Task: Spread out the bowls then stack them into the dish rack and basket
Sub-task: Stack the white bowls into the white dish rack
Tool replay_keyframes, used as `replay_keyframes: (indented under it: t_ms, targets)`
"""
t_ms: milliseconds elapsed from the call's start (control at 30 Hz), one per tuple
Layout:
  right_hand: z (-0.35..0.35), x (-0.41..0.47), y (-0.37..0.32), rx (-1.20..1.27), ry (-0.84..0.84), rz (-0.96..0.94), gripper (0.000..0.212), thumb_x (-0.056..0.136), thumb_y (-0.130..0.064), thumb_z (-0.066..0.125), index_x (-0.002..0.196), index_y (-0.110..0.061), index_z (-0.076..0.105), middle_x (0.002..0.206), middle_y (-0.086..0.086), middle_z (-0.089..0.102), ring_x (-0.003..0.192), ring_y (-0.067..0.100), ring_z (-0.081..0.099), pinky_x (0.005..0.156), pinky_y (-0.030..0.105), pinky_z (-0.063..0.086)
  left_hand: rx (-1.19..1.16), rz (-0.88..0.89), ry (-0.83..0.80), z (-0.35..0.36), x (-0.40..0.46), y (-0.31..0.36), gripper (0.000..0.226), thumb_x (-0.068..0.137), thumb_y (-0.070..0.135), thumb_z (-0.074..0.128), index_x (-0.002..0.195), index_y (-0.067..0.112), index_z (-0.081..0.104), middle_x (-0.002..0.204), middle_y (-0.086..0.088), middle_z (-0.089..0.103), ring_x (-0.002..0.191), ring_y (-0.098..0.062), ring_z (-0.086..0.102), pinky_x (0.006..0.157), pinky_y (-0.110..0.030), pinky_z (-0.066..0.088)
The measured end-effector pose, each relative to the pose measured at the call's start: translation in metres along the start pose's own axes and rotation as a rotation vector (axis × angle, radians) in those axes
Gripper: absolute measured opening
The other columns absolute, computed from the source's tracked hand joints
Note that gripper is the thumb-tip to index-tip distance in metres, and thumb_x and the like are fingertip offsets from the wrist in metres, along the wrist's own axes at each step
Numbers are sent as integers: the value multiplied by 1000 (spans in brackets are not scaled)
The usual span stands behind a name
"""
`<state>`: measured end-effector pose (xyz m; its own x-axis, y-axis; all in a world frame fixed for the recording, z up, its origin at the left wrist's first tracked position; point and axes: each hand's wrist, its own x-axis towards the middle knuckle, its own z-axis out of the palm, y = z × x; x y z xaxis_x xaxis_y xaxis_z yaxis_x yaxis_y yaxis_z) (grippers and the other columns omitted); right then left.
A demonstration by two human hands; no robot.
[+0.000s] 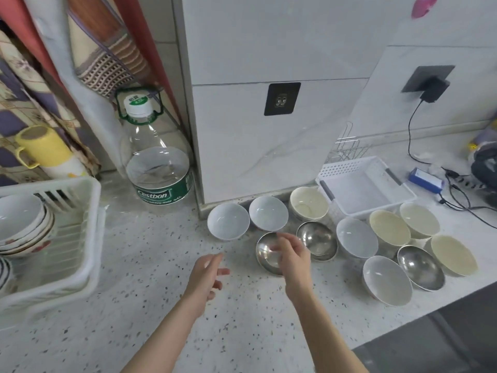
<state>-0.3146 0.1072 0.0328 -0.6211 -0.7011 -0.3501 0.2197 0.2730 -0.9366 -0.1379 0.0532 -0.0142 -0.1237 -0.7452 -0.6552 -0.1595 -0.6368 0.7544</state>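
Eleven bowls lie spread singly across the speckled desk (150, 305), from the white bowl (228, 221) at about 12 o'clock of the hands out to the cream bowl (454, 254) at 3 o'clock, some rims touching, none nested. So the spreading step looks done, or nearly so. The stacking has not visibly begun for these: the white basket (347, 175) at 2 o'clock shows nothing inside, with a wire rack (347, 146) just behind it. The dish rack (88, 211) at 9 o'clock holds a nested pile of patterned dishes (24, 227), but whether those belong to this task I cannot tell. The right hand (291, 251) hovers over the near steel bowl (265, 253), its grip loose, fingers relaxed and holding nothing; motion blur hides whether the fingertips touch the rim. The left hand (207, 275) hangs above bare desk at 11 o'clock of its own wrist, grip likewise slack and empty. A water jug (158, 162) stands at 11 o'clock. What is left, by my reading, is nearly all of the stacking.
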Motion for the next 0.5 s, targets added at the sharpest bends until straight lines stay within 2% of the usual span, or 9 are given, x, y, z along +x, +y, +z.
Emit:
replay_keyframes:
  t_ms: [67, 100, 133, 200, 300, 400, 500]
  targets:
    - [-11, 26, -8, -90, 41, 18, 14, 88, -14, 58, 97, -19, 68, 82, 0, 72, 72, 9, 63, 63, 24, 47, -20, -21, -1, 11, 15, 10, 35, 95, 43, 56, 125, 26, 51, 99, -7, 74, 50, -12, 45, 37, -20, 24]
    - [-15, 39, -12, -161, 46, 19, 10, 86, -17, 60, 93, -19, 67, 81, -2, 70, 73, 13, 62, 64, 27, 47, -44, -39, 4, 15, 22, 14, 35, 95, 45, 56, 124, 26, 52, 100, -8, 74, 49, -11, 45, 36, -19, 24]
    - [-19, 51, -15, -247, 38, 10, 5, 82, -20, 60, 84, -18, 64, 76, -4, 65, 68, 15, 57, 62, 29, 45, -71, -55, 12, 19, 28, 18, 34, 95, 46, 56, 122, 24, 53, 101, -8, 74, 49, -11, 44, 36, -19, 24]
    - [-23, 73, -17, -422, 1, -22, 12, 75, -21, 54, 66, -17, 49, 61, -4, 46, 59, 17, 39, 57, 31, 33, -122, -68, 29, 25, 41, 24, 33, 97, 44, 54, 119, 20, 55, 103, -11, 74, 48, -11, 42, 36, -19, 25]
    - [-22, 100, -17, -590, -51, -24, 20, 72, -18, 48, 59, -18, 34, 57, -1, 31, 60, 19, 26, 57, 33, 22, -196, -82, 44, 30, 54, 27, 26, 100, 36, 52, 117, 17, 55, 101, -11, 75, 48, -10, 41, 37, -20, 26]
    - [-16, 126, -12, -733, -72, 44, 19, 76, -16, 50, 58, -13, 45, 56, 4, 45, 58, 22, 36, 57, 31, 29, -220, -90, 66, 31, 62, 29, 21, 101, 24, 50, 119, 13, 55, 96, -13, 76, 50, -11, 41, 36, -20, 27]
    - [-10, 146, -3, -768, -86, 107, 18, 78, -16, 51, 69, -4, 61, 69, 13, 68, 63, 27, 54, 63, 32, 42, -233, -102, 66, 31, 67, 30, 24, 97, 8, 46, 120, 9, 55, 89, -16, 76, 47, -10, 38, 35, -18, 25]
